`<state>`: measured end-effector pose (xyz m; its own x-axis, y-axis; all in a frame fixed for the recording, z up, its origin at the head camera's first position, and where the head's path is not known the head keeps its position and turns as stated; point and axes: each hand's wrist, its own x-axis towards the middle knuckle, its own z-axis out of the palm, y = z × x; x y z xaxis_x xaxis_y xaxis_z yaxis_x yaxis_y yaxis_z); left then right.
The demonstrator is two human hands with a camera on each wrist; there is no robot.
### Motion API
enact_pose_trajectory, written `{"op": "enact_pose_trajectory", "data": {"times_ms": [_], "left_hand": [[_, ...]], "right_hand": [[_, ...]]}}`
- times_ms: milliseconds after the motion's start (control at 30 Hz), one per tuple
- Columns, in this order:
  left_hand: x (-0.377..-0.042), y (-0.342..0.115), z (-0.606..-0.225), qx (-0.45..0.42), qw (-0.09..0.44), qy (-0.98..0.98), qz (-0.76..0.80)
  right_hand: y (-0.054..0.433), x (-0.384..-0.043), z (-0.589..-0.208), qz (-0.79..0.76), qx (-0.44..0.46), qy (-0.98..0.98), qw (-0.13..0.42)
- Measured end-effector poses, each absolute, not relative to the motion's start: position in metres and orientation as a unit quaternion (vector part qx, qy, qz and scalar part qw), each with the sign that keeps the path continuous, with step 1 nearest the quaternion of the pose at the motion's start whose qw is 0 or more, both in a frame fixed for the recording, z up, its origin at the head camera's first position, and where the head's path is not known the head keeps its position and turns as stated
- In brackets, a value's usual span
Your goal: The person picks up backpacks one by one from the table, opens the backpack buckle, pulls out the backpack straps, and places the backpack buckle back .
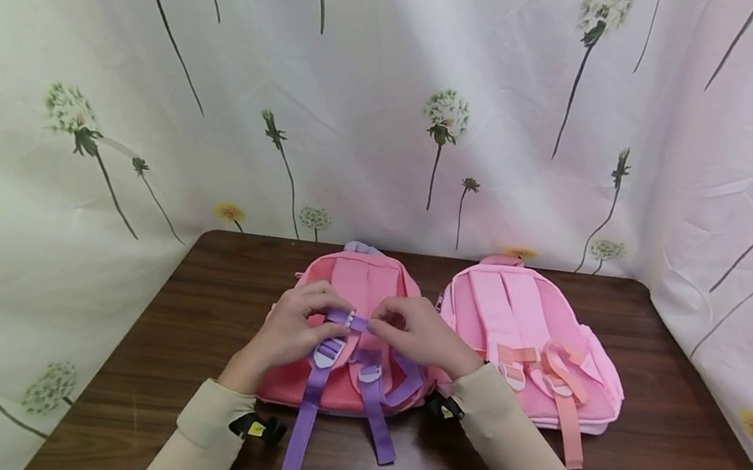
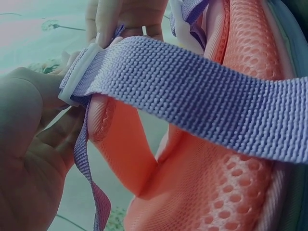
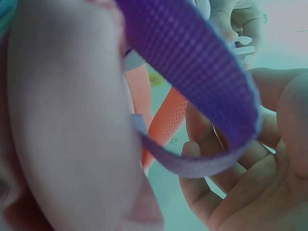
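Note:
A coral-pink backpack [image 1: 283, 384] lies on the table with its shoulder straps facing up. Above it, my left hand [image 1: 295, 324] pinches a purple webbing strap beside a small white clip [image 1: 349, 319]. From the other side, my right hand [image 1: 417, 329] pinches the same strap between thumb and fingers. Two white strap adjusters [image 1: 328, 352] sit below, with loose purple strap ends [image 1: 298, 441] hanging toward me. Purple webbing [image 2: 192, 86] crosses the left wrist view, threaded through a white plastic piece [image 2: 79, 72] at my left fingers. A purple loop [image 3: 192, 62] hangs by my right hand in the right wrist view.
To the right lies a light-pink backpack [image 1: 598, 379], its orange straps [image 1: 566, 430] fastened across the front. Both bags rest on a dark wooden table [image 1: 170, 367]. A dandelion-printed curtain [image 1: 380, 107] stands behind and along the sides.

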<state>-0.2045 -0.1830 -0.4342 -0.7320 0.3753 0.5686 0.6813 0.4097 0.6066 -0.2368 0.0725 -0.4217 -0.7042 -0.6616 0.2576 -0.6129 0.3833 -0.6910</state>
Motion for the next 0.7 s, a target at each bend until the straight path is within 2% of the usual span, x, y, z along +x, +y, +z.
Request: {"op": "enact_pose_trajectory", "data": {"times_ms": [700], "left_hand": [[-0.2037, -0.1823, -0.4317, -0.322, 0.173, -0.817, -0.447]], "right_hand": [[0.068, -0.2378, -0.4228, -0.41, -0.383, 0.826, 0.042]]}}
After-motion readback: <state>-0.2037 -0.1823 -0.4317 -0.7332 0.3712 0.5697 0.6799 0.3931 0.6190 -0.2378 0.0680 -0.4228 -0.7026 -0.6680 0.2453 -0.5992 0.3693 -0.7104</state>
